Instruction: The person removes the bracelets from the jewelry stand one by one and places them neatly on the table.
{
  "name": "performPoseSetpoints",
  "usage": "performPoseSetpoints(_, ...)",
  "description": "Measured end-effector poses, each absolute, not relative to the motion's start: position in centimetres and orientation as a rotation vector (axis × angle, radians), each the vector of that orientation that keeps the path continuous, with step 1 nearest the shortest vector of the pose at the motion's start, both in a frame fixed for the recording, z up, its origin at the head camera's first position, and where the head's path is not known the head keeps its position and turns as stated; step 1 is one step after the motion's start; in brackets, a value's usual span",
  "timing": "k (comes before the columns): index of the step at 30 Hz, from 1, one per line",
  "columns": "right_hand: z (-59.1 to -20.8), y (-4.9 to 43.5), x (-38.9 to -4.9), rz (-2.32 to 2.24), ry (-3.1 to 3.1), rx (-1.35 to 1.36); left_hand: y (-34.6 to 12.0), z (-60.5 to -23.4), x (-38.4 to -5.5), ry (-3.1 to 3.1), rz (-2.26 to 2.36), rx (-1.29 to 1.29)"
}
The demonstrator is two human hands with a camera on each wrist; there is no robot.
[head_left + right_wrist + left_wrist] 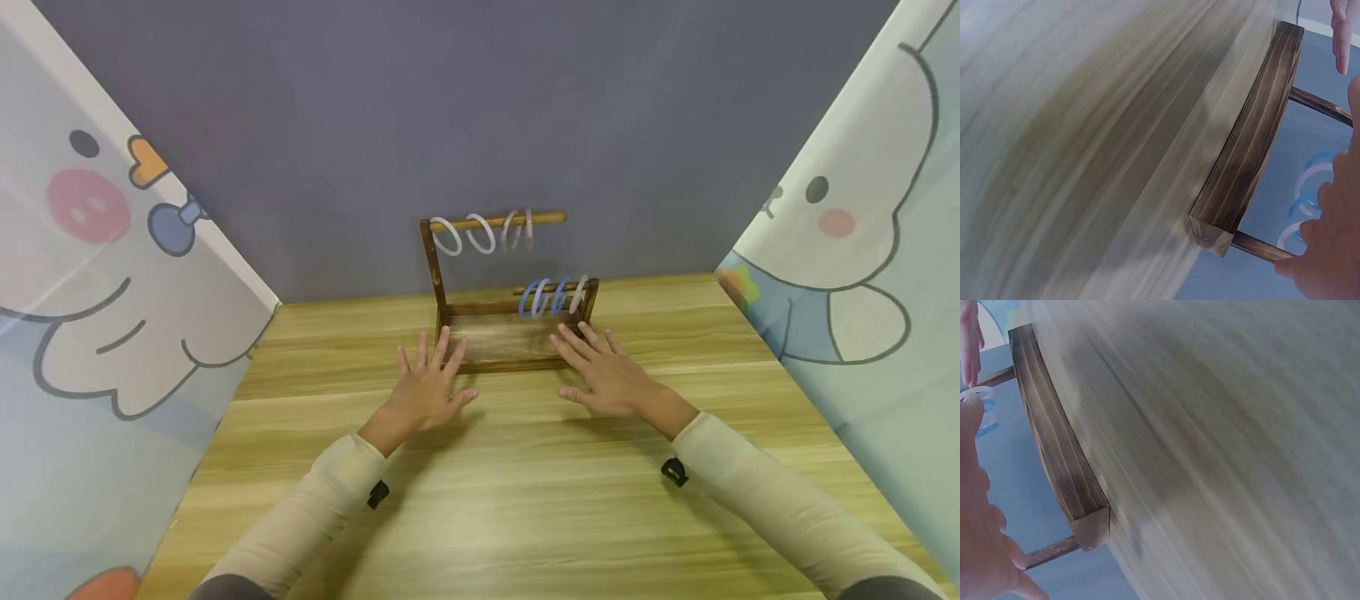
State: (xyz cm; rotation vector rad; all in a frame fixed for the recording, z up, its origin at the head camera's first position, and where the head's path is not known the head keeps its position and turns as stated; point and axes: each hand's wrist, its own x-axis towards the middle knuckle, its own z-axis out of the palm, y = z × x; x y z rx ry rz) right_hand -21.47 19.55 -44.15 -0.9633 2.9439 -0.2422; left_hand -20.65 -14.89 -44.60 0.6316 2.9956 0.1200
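A dark wooden rack (517, 365) with a shallow tray base stands at the table's back. Several pale rings, among them a white ring (458, 252), hang from its upper rod (553, 217). The short lower rod carries several more, blue and whitish; a blue ring (522, 308) is leftmost. My left hand (424, 393), fingers spread, hovers by the base's front left corner. Palm down and spread too, my right hand (611, 382) is near the front right corner. Neither holds anything. From the left wrist, the base's front board (1060, 437) lies beside the hand.
Wood-grain table (517, 492) extends in front of the rack. A plain grey wall (480, 108) rises behind it. Cartoon-printed panels flank both sides, a left panel (90, 333) and a right panel (847, 250). Black straps (674, 472) show beneath the sleeves.
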Motion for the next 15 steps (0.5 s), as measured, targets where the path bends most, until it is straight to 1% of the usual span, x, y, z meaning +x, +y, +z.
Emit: performPoseSetpoints(15, -44.79, 19.8, -21.21, -0.185, 2.963, -0.982, -15.08, -44.59, -21.15, 3.011, 0.161, 0.649)
